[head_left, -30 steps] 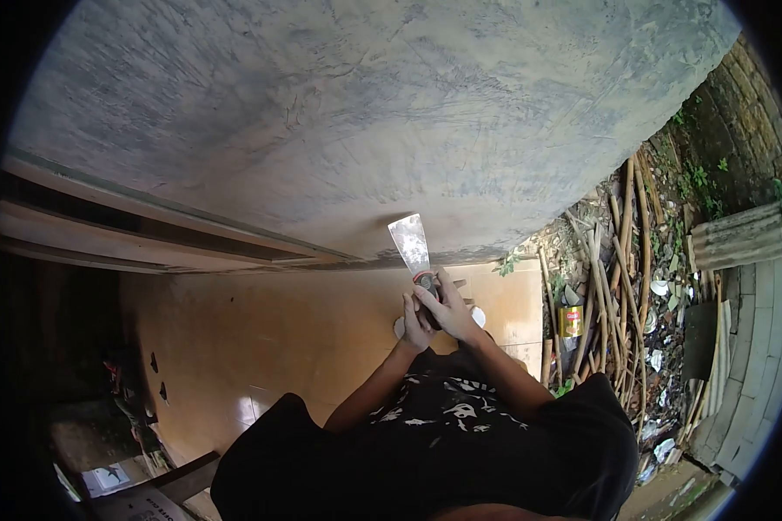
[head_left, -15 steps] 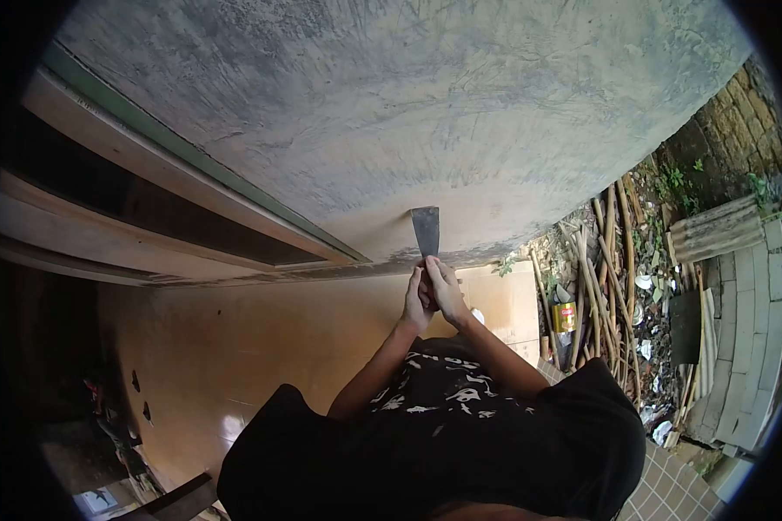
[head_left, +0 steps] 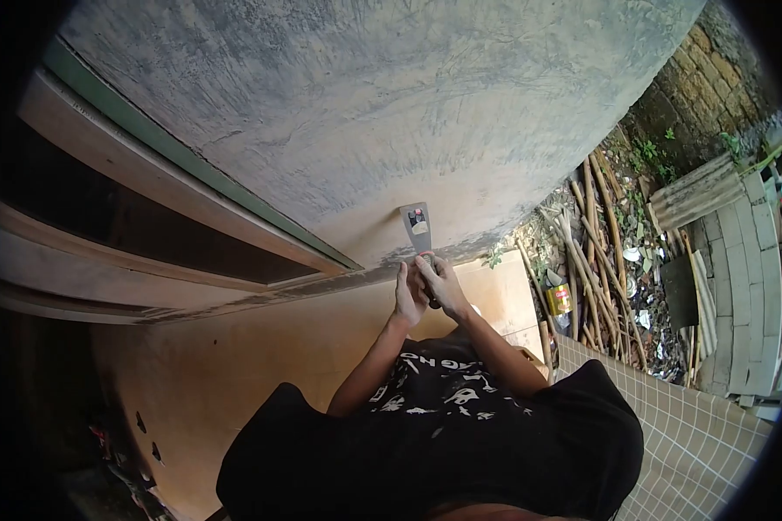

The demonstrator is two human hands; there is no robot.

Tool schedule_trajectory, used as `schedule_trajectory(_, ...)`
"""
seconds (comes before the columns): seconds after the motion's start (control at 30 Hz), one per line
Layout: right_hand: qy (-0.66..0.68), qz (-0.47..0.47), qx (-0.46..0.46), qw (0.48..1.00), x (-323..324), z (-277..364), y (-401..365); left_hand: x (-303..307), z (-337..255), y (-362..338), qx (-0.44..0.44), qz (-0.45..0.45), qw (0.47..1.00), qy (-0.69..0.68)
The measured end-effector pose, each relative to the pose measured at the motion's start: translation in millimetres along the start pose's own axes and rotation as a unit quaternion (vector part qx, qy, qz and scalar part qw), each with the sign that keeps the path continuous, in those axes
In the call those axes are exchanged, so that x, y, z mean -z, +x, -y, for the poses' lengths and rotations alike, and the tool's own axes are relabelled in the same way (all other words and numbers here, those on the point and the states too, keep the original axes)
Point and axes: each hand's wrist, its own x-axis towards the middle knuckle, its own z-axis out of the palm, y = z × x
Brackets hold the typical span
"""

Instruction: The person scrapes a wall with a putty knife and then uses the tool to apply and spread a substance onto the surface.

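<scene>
Place: the outside of a house where building work is under way, next to a cluttered yard.
Wall: rough grey plaster [head_left: 365, 113], streaked and unpainted.
Frame: a wooden frame [head_left: 148, 200] set in the wall.
Floor: tan floor [head_left: 261, 347] by the wall, small square tiles [head_left: 695, 434] at the right.
Tool: a scraper [head_left: 417, 227] gripped by the left hand [head_left: 406, 295] and right hand [head_left: 443, 286], its blade on the plaster.
Yard: bamboo poles [head_left: 595, 260], a tin can [head_left: 559, 300], litter [head_left: 647, 295], a corrugated sheet [head_left: 695, 191], grey blocks [head_left: 747, 295] and a weedy brick wall [head_left: 695, 78].
</scene>
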Motion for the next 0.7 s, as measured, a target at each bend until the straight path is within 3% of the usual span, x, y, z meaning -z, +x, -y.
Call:
schedule_trajectory(0.1,0.023,-0.026,0.009,0.999,-4,-8,5,18,13,12,-0.031,0.046,0.998,-0.003)
schedule_trajectory(0.17,0.033,-0.04,0.035,0.998,-10,-2,3,37,30,25,0.026,0.067,0.997,-0.02)
schedule_trajectory(0.3,0.004,-0.047,0.033,0.998,-6,-11,8,-3,21,-2,0.013,0.028,0.994,-0.106)
schedule_trajectory(0.4,0.057,-0.064,-0.01,0.996,-2,-20,13,-37,4,-28,-0.01,0.07,0.992,-0.102)
schedule_trajectory(0.5,0.027,-0.083,-0.009,0.996,0,-21,15,-49,6,-31,-0.013,0.092,0.986,-0.138)
schedule_trajectory(0.6,-0.076,-0.116,0.0,0.99,5,-24,20,-50,11,-21,-0.027,0.018,0.998,-0.046)
schedule_trajectory(0.67,-0.189,-0.152,0.081,0.967,4,-30,23,-21,26,2,-0.036,0.053,0.998,-0.026)
schedule_trajectory(0.7,-0.165,-0.151,0.081,0.971,5,-29,23,-19,27,8,-0.036,0.054,0.998,-0.026)
